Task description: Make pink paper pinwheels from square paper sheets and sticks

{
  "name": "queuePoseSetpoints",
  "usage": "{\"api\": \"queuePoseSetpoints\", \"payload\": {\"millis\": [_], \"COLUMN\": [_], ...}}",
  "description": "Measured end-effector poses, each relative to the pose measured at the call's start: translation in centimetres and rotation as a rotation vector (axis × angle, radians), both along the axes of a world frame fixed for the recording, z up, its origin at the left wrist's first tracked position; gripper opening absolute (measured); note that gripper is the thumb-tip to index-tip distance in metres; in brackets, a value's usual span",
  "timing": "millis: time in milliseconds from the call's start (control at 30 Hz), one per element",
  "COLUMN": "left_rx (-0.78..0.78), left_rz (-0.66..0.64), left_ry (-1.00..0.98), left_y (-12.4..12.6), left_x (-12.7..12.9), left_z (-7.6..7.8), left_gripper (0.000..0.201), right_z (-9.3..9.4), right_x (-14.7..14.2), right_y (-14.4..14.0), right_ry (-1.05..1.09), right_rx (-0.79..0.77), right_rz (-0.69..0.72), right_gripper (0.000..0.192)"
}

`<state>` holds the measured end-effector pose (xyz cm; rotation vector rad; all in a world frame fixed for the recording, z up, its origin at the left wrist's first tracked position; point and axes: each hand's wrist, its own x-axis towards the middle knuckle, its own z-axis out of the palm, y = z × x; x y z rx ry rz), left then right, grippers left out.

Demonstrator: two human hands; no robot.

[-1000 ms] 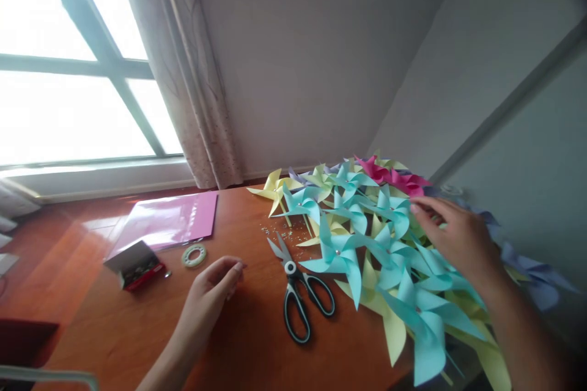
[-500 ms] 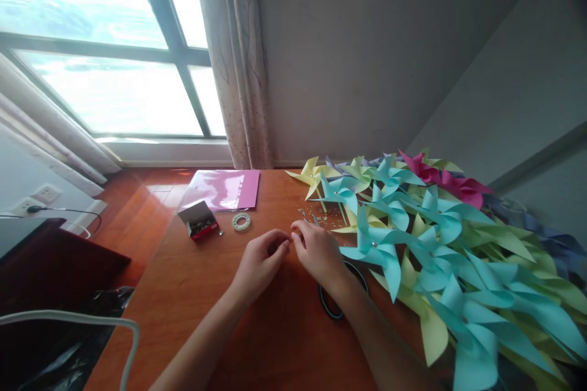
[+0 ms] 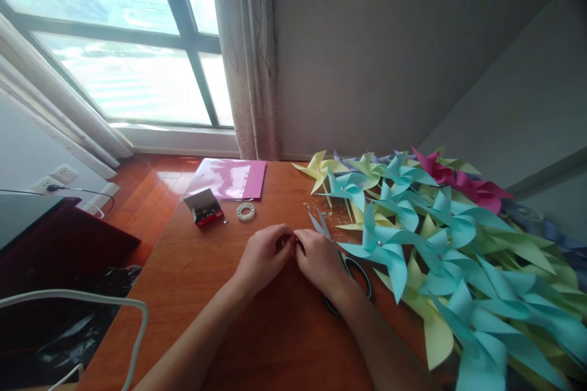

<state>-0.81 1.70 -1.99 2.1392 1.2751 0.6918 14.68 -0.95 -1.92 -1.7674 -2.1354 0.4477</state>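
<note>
Over the middle of the wooden table [image 3: 257, 330], my left hand [image 3: 266, 256] and my right hand [image 3: 321, 259] meet fingertip to fingertip. Both are closed in a pinch, and whatever lies between the fingers is too small or too hidden to name. Scissors [image 3: 353, 269] with dark handles lie partly under my right wrist, blades apart and pointing away. Beyond the blades, small pale bits [image 3: 328, 211] are scattered. A small red box [image 3: 206, 211] with its lid up holds little metallic pieces, and a roll of tape [image 3: 246, 212] sits beside it.
Many paper pinwheels, turquoise [image 3: 380, 244], yellow [image 3: 318, 170] and pink [image 3: 481, 189], cover the table's right side. Pink sheets in a clear sleeve [image 3: 229, 178] lie at the back left. A white cable [image 3: 92, 297] loops at the lower left, near a window [image 3: 128, 73].
My hands have drawn closer together, their fingertips now touching. More of the scissors' blades shows beside my right hand. The whole view has shifted slightly.
</note>
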Motion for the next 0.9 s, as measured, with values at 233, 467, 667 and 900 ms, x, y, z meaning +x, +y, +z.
{"api": "queuePoseSetpoints", "payload": {"millis": [233,467,667,900], "left_rx": [0.128,0.227,0.278,0.316], "left_rz": [0.212,0.318,0.3,0.293], "left_ry": [0.325,0.624,0.753,0.812], "left_y": [1.1,4.9,7.5,7.9], "left_x": [-0.7,-1.3,-1.1,-1.3], "left_z": [1.7,3.6,2.2,1.4], "left_gripper": [0.022,0.025,0.031,0.038], "right_z": [0.4,0.4,0.3,0.4], "right_x": [-0.1,-0.2,-0.1,-0.1], "right_y": [-0.3,-0.4,-0.3,-0.3], "right_ry": [0.029,0.044,0.037,0.032], "right_rx": [0.004,0.01,0.019,0.018], "right_rz": [0.03,0.052,0.065,0.074], "right_gripper": [0.023,0.022,0.021,0.021]}}
